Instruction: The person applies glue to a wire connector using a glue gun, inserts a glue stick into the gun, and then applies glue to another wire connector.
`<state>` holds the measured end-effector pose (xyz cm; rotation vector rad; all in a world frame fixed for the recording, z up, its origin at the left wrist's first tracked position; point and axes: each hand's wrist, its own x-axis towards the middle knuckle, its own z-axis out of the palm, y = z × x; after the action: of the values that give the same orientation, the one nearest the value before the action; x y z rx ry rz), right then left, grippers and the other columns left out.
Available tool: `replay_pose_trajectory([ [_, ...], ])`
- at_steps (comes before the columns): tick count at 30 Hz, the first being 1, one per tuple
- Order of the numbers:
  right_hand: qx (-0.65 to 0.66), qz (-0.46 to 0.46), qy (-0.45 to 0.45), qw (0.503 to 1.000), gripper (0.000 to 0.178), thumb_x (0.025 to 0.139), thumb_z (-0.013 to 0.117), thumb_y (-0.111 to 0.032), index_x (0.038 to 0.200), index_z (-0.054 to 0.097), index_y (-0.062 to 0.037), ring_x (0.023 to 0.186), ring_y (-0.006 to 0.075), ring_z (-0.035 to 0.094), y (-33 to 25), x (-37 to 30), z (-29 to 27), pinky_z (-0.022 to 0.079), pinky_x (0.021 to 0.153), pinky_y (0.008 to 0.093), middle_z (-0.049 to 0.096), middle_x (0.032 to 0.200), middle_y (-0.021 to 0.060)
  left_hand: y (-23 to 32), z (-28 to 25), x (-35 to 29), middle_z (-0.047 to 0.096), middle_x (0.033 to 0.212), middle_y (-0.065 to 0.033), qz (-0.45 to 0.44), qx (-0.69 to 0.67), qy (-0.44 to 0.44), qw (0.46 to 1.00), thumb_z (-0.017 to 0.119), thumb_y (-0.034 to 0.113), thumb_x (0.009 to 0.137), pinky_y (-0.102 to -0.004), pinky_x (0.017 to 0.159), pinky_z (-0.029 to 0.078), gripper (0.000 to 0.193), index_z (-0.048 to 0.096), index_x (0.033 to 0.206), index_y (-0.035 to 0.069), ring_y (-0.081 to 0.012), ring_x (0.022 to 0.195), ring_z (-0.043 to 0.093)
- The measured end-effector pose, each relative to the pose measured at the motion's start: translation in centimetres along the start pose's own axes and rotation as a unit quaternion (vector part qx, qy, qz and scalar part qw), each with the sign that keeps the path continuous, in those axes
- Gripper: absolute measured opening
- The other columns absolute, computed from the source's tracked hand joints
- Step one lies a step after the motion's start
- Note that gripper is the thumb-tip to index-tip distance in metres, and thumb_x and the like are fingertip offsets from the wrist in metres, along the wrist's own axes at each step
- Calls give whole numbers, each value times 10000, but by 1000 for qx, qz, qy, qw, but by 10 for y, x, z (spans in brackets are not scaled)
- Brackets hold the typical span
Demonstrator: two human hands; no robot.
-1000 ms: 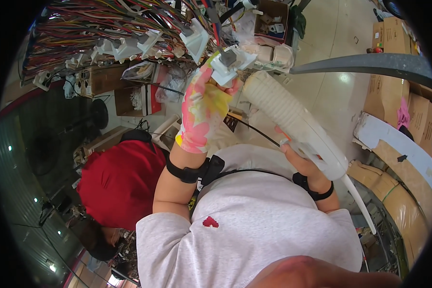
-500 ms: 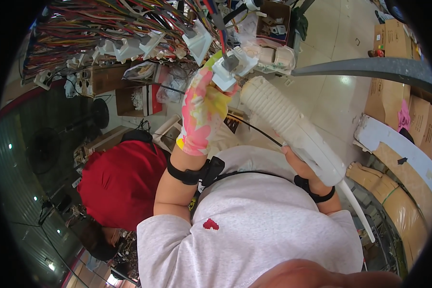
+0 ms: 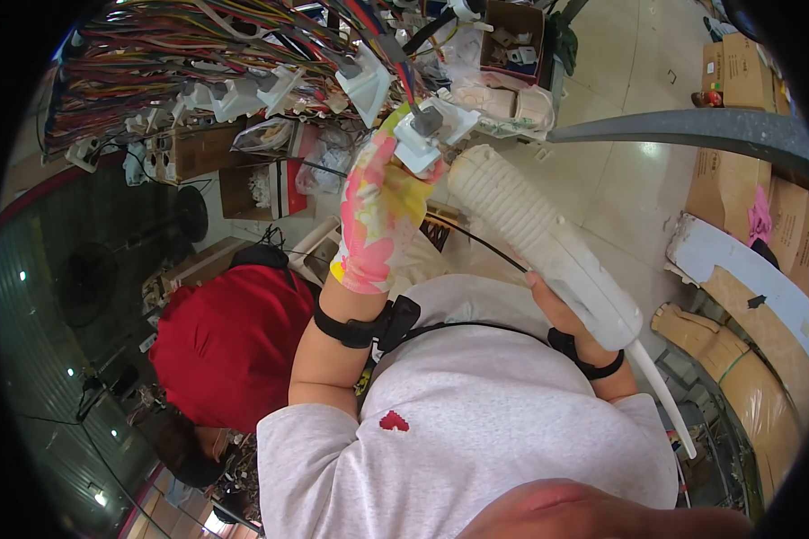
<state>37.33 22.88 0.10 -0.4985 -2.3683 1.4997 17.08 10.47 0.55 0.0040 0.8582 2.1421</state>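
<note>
My left hand (image 3: 377,220), in a pink, yellow and white flowered glove, is raised and closed on a white plastic connector housing (image 3: 425,139). A grey plug (image 3: 428,119) with a bundle of coloured wires sits in the housing. My bare right hand (image 3: 562,310) is closed round a long white hand-held power tool (image 3: 548,238) with a ribbed front and a thick white cord at its rear. The tool's tip is close to the underside of the housing; the glove and housing hide whether they touch. Most right-hand fingers are hidden behind the tool.
Many wire bundles (image 3: 171,63) with white housings (image 3: 238,99) hang at upper left. A grey curved bar (image 3: 692,130) crosses at right. Cardboard boxes (image 3: 746,72) stand beyond it. A person in a red cap (image 3: 229,346) is close on my left.
The housing and its wires have shifted slightly left and down in my left hand. The tool has moved a little left. Both hands keep their hold.
</note>
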Motion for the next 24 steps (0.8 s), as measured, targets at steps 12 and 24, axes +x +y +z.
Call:
replay_pose_trajectory([
  [12, 156, 73, 23, 985, 274, 731, 591, 22, 1001, 548, 31, 720, 108, 560, 18, -10, 5, 462, 628, 243, 584, 792, 51, -4, -2, 6, 584, 999, -80, -35, -7, 28, 999, 513, 199, 859, -389, 888, 382, 323, 514, 1133, 28, -190, 836, 531],
  [24, 97, 65, 23, 993, 253, 700, 611, 25, 947, 560, 27, 678, 155, 581, 23, -12, 3, 460, 602, 244, 580, 744, 84, -5, -3, 6, 584, 981, -71, -21, -1, -1, 1000, 495, 224, 872, -377, 885, 377, 266, 532, 1063, 42, -177, 835, 530],
])
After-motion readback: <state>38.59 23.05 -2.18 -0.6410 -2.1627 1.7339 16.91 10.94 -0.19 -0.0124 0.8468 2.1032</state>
